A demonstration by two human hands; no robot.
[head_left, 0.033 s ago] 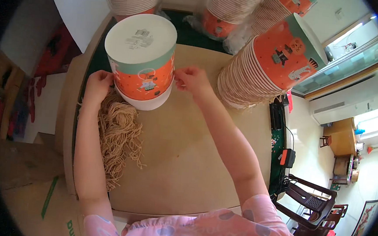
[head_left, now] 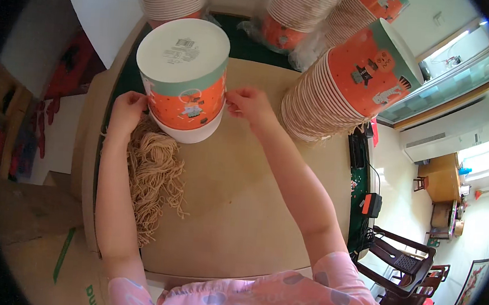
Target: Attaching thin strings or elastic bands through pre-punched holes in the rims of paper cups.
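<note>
Bunched narrow with left hand (head_left: 127,111) and right hand (head_left: 250,105) at opposite sides of upturned bucket (head_left: 193,101) on table (head_left: 252,209); cannot tell whether holding anything. Could tip it by pushing unevenly, or snag loose twine (head_left: 155,172).

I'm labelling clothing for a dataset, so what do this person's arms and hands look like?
The left hand and right hand wear no gloves, and no watch or bracelet shows. The left forearm and right forearm are uncovered. The left sleeve and right sleeve are short and pink, the right showing grey-blue patches.
</note>
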